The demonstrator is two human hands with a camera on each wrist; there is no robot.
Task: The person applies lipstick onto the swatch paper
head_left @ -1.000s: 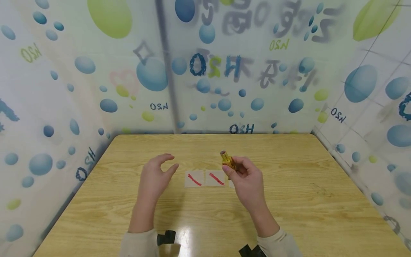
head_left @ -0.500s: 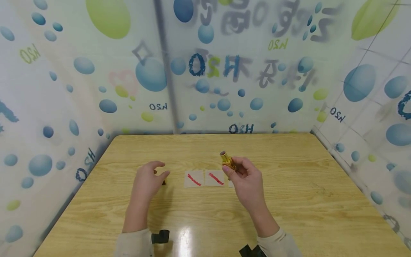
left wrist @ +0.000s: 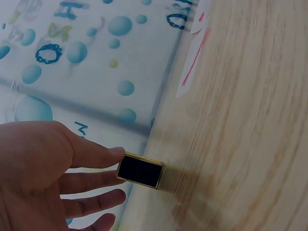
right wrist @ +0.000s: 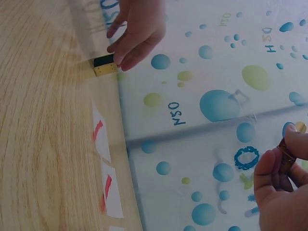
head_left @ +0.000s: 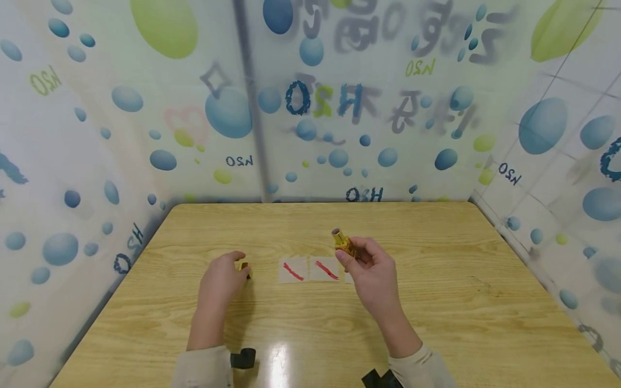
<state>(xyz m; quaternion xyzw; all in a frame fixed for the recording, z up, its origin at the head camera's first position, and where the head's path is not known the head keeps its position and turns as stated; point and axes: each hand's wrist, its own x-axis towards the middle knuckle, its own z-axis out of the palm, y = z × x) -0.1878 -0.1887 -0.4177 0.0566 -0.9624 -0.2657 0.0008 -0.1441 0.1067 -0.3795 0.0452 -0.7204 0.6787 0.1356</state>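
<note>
My right hand [head_left: 375,277] holds up a small gold lipstick tube [head_left: 342,239] between thumb and fingers, its round open end pointing up and left. In the right wrist view the fingers hide most of the tube. To the left, my left hand [head_left: 220,283] pinches a small box-shaped lipstick cap [left wrist: 140,170], gold-edged with a black face, at table level. The thumb lies at one corner of the cap, with the index finger at its side; the remaining fingers are spread loosely in the left wrist view. A gold side of the cap shows in the right wrist view.
Two white paper squares [head_left: 293,269] with red strokes lie side by side mid-table between the hands. Part of another white paper [head_left: 349,277] shows beside the right hand. A patterned curtain [head_left: 310,151] rises behind the wooden table [head_left: 310,334].
My left hand has moved left and slightly nearer, and its thumb and fingers have drawn together on the cap. The right hand keeps its hold on the tube, almost still.
</note>
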